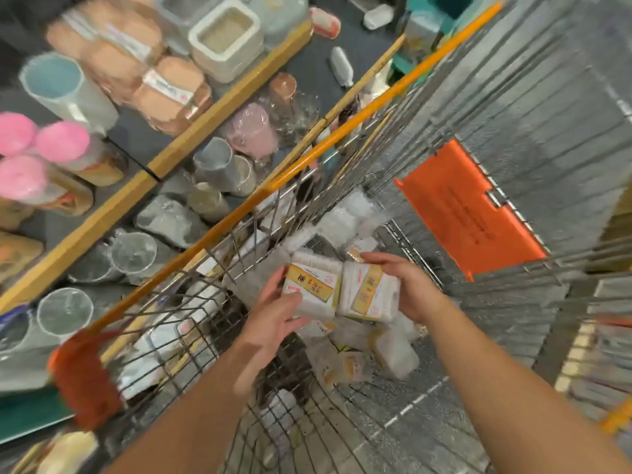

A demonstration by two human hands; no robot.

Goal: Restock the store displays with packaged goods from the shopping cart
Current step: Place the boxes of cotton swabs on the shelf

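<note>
Both my arms reach down into a wire shopping cart point(342, 131) with an orange rim. My left hand point(273, 316) grips a white packet with a yellow label point(313, 289), thumb across its front. Right beside it, my right hand point(407, 285) holds a second white packet with a yellow label point(367, 292); the two packets touch side by side. Several more clear and white packets point(390, 350) lie loose on the cart's floor below my hands.
Display shelves with wooden edges point(219, 104) stand to the left of the cart, holding pink-lidded jars point(61, 142), clear cups point(133, 254), grey tumblers and a white square container point(225, 39). An orange flap point(468, 210) hangs inside the cart on the right.
</note>
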